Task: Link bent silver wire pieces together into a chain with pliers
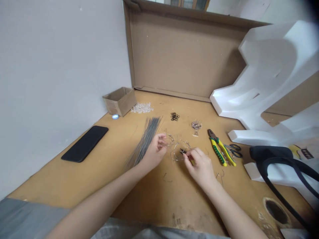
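Observation:
Over the middle of the desk, my left hand (156, 150) has its fingers curled together beside a small wire ring (169, 137); whether it grips the wire is too small to tell. My right hand (200, 163) is closed around a small tool with dark jaws (182, 151) and a bit of yellow showing, its tip among loops of thin wire (176, 156). A bundle of straight grey wires (149, 136) lies just behind and left of my left hand. Black rings (174, 116) and a coiled silvery wire cluster (196, 125) sit farther back.
Yellow-green pliers (219, 149) and black-handled scissors (235, 150) lie right. At left are a black phone (85, 143), a small cardboard box (120, 101), a blue-rimmed cap (115, 117) and clear beads (142, 108). White foam (269, 76) and a black headband-like object (269, 159) occupy the right side.

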Demonstrator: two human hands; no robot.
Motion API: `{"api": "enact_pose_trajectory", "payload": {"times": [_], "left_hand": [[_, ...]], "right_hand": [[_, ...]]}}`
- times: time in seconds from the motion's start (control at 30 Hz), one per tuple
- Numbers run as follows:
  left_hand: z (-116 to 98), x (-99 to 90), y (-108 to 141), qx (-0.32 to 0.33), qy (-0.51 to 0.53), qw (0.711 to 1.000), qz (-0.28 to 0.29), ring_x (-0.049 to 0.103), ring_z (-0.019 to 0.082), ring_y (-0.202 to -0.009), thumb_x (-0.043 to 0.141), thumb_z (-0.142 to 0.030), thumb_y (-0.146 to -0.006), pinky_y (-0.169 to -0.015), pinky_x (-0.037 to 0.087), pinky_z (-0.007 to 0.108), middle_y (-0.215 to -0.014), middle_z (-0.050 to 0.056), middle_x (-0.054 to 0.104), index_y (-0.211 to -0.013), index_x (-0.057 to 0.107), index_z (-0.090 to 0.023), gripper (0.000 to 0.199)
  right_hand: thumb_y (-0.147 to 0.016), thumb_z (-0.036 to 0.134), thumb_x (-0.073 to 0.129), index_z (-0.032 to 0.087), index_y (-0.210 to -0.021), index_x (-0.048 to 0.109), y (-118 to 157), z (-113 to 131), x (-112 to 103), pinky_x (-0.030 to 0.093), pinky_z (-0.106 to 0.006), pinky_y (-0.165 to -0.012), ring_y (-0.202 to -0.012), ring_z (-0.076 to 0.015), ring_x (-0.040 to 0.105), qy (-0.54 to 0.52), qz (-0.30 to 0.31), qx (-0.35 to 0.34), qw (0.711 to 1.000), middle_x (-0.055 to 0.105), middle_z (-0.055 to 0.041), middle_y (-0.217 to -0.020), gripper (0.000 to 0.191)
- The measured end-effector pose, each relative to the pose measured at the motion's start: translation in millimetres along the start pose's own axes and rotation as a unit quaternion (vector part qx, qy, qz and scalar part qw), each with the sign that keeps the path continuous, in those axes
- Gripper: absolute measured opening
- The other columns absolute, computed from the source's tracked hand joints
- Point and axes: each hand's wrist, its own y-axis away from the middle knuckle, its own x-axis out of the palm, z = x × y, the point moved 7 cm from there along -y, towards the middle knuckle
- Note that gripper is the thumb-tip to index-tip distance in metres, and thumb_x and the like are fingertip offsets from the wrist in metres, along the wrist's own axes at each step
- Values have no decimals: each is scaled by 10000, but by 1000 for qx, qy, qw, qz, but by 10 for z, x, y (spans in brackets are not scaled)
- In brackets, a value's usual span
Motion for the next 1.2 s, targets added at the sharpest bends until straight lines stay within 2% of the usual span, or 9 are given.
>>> {"api": "enact_pose_trajectory", "payload": {"times": [0.03, 0.1, 0.3, 0.5, 0.6, 0.7, 0.83, 1.0, 1.2], "left_hand": [[-141, -32, 41, 66, -64, 995, -29, 514, 140, -850, 526, -121, -731, -798, 415, 323, -979, 52, 507, -1036, 452, -195, 322], [-373, 32, 144, 160, -151, 975, -9, 493, 140, -808, 516, -147, -754, -775, 404, 302, -882, 28, 500, -941, 492, -191, 194], [-544, 257, 313, 208, -225, 945, 110, 490, 161, -760, 504, -168, -756, -703, 388, 281, -791, 30, 506, -887, 489, -189, 134], [-422, 316, 262, 179, -264, 933, 169, 512, 178, -769, 574, -260, -741, -711, 408, 301, -841, 40, 530, -1078, 477, -192, 357], [-448, 292, 239, 180, -268, 931, 172, 509, 223, -941, 625, -343, -716, -835, 405, 350, -1010, 84, 536, -1142, 469, -191, 478], [-478, 286, 247, 185, -249, 933, 181, 311, 291, -1237, 698, -436, -632, -1034, 248, 414, -1332, 124, 362, -1296, 346, -194, 789], [-311, 379, 292, 124, -195, 943, 239, 154, 315, -1323, 742, -469, -556, -1078, 158, 456, -1452, 122, 174, -1403, 129, -203, 1079], [-100, 517, 369, 49, -75, 959, 267, 258, 297, -1292, 775, -374, -540, -1065, 215, 445, -1418, 133, 253, -1412, 36, -227, 1153], [-92, 557, 402, 6, 6, 964, 264, 359, 283, -1230, 773, -281, -559, -1042, 262, 433, -1339, 138, 363, -1413, 39, -225, 1128]], "right_hand": [[-833, 225, 486, 178, -723, 546, 1, 7, 2, 405, -228, -586, -634, -131, 537, 7, 0, -3, 1000, 565, -27, -703, 134], [-845, 228, 475, 178, -726, 555, 2, 24, 15, 408, -233, -598, -647, -137, 542, 15, 5, -11, 1000, 569, -33, -703, 152], [-857, 198, 446, 188, -786, 570, 7, 32, 48, 414, -241, -594, -666, -146, 550, 20, 18, -23, 999, 587, -44, -740, 144], [-840, 176, 446, 183, -799, 542, 18, -3, 64, 431, -247, -590, -654, -146, 556, 0, 16, -13, 1000, 578, -40, -727, 105], [-831, 191, 461, 180, -856, 527, 24, -38, 67, 452, -261, -595, -642, -150, 567, -20, 11, 17, 1000, 583, -37, -725, 71], [-828, 196, 465, 183, -990, 511, 30, -35, 43, 472, -272, -599, -632, -147, 574, -55, -12, 25, 998, 600, -37, -752, 169], [-807, 186, 496, 197, -999, 511, 44, -63, 24, 485, -252, -573, -571, -122, 558, -128, -38, 60, 989, 594, -8, -718, 193], [-797, 195, 519, 201, -911, 540, 68, -99, -1, 484, -234, -542, -548, -115, 562, -178, -70, 105, 976, 593, 9, -666, 116], [-801, 212, 524, 199, -868, 558, 81, -68, -49, 492, -243, -555, -576, -125, 571, -198, -86, 110, 970, 603, -7, -680, 76]]}}
